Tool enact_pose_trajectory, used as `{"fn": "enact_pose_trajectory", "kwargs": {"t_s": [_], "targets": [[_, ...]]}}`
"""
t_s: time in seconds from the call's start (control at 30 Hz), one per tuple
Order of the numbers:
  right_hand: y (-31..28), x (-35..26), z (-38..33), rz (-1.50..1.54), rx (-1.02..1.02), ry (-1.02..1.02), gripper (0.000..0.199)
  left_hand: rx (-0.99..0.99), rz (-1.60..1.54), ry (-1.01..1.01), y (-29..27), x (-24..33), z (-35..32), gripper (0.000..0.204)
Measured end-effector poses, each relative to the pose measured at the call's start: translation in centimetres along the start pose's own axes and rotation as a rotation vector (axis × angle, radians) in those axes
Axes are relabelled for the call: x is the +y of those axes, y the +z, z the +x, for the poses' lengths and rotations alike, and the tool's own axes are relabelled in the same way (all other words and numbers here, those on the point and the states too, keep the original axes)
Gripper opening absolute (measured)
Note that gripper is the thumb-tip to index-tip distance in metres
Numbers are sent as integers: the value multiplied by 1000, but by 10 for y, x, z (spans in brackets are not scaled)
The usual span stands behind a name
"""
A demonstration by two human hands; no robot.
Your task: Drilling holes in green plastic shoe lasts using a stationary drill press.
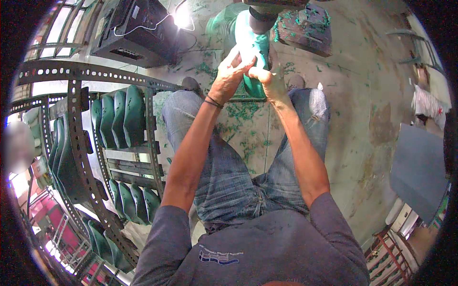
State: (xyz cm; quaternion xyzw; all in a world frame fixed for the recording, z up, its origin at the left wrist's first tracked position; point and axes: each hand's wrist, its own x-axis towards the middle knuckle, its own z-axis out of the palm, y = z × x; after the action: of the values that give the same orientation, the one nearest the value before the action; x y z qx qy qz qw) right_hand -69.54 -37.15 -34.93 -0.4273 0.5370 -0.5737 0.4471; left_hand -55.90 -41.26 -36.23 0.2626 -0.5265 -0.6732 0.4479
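Note:
A green shoe last, brightly lit, hangs between my knees and the dark machine head at the top of the view. Its upper end meets the machine's round dark part, or comes very near it; which of the two I cannot tell. My left hand grips the last from the left, fingers pointing up along it. On the other side my right hand is closed on its lower part, thumb laid across toward the left hand. Several of the right fingers are hidden behind the last.
At left, a slotted metal rack holds several green shoe lasts. Green shavings litter the floor. A black box-shaped unit stands beside a bright lamp. A shaving-covered dark block sits right of the machine; a grey panel stands far right.

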Motion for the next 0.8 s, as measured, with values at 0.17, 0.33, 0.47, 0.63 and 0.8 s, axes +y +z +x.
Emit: {"fn": "enact_pose_trajectory", "kwargs": {"t_s": [0.17,0.33,0.47,0.63,0.8], "targets": [[-4,16,0,-2,-27,125,60,36,52,-97,2,8,2,53],[4,1,0,115,13,74,63,2,69,1,-1,4,-1,53],[-3,6,-5,14,12,161,67,9,53,-1,2,1,1,54],[-2,3,-6,33,9,215,69,-1,-40,-27,-5,-7,1,53],[-2,6,-2,98,29,77,70,-6,24,-33,3,2,5,55]]}}
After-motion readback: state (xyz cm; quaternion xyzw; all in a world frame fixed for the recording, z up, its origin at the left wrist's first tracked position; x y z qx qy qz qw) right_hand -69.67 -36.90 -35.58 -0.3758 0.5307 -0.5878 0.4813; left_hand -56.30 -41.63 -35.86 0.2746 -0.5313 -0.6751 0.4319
